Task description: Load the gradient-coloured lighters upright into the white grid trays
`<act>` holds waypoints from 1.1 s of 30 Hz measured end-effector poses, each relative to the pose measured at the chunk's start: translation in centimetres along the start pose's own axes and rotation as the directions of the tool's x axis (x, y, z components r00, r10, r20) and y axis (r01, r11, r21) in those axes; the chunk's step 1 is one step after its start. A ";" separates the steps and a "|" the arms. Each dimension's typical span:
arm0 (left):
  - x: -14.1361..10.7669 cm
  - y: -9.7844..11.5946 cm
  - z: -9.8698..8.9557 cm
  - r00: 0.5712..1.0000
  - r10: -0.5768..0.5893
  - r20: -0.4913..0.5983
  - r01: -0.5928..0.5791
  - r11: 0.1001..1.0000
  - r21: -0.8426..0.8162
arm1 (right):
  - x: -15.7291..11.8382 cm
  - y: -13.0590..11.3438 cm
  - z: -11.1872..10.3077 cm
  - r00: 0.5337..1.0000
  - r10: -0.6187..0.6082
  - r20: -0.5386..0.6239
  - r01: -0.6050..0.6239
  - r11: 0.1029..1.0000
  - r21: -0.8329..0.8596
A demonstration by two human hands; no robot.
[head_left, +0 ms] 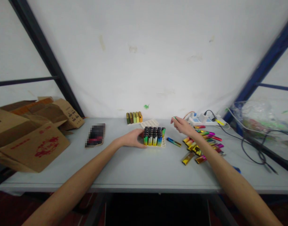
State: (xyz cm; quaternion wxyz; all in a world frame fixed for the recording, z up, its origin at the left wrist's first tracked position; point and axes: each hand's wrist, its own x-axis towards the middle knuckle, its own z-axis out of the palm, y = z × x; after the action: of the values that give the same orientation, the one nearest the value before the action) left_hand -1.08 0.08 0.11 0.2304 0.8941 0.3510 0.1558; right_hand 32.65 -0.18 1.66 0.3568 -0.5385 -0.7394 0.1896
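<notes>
Even, diffuse light of moderate brightness covers the tabletop (146, 166) and the pale wall (158, 69) behind its far edge; its source lies outside the view. Shadows are faint and soft-edged, whereas the space below the near edge falls to almost black. Small glints mark the pile of glossy pieces (193, 147) toward the right edge, and dull highlights the clear plastic bag (256, 116) beyond the far right corner. Wide-angle projection makes the dark post (45, 47) and blue post (263, 66) lean outward. Fine detail is soft; coarse pixelation obscures a dark flat item (96, 133) near the left.
</notes>
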 end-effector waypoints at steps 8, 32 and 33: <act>0.0 -0.1 0.0 1.000 -0.004 -0.014 0.003 1.000 -0.031 | -0.3 -2.1 1.8 0.962 0.011 -0.271 -0.041 0.994 -0.105; 0.1 -0.9 0.1 1.000 0.028 -0.008 -0.027 0.998 0.051 | -0.8 -3.9 0.7 0.942 -0.319 0.108 0.336 0.912 -0.237; 0.1 -1.0 0.1 1.000 0.027 -0.006 -0.026 0.998 0.050 | -0.8 -4.0 0.5 0.949 -0.289 0.129 0.312 0.923 -0.225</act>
State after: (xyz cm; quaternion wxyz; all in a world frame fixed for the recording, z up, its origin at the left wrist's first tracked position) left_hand -1.50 0.76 -0.45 0.2048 0.9036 0.3436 0.1531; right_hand 29.78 -2.27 3.68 0.2780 -0.4490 -0.8467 0.0659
